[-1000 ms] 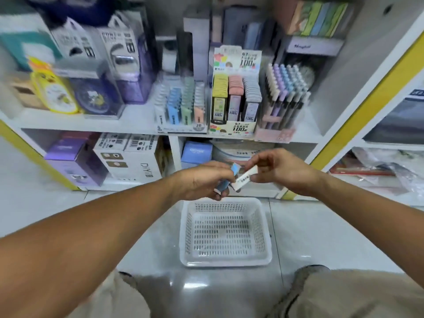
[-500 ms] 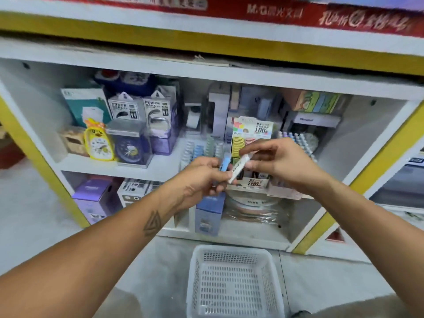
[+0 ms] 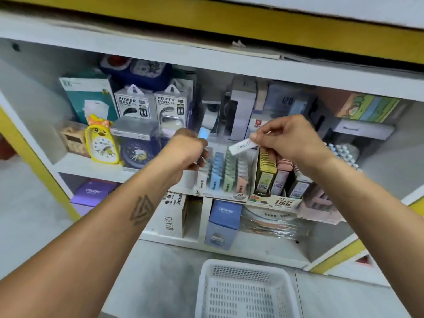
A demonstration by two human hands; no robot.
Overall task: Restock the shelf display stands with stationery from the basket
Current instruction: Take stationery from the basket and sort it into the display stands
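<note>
The basket (image 3: pixel 246 290) sits on the floor (image 3: pixel 160 260) before the shelf (image 3: pixel 96 167).

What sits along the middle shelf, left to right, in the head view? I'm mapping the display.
Yellow chick clock → left hand holding a blue item → right hand pinching a white item → pastel pens.

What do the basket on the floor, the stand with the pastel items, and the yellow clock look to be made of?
Basket: white moulded plastic, matt, judging by the slotted grid walls and thick rolled rim. Stand: probably clear plastic with a printed front strip; the rows show through it, though blur leaves this open. Clock: glossy yellow plastic casing, going by its shine and moulded chick shape.
</note>
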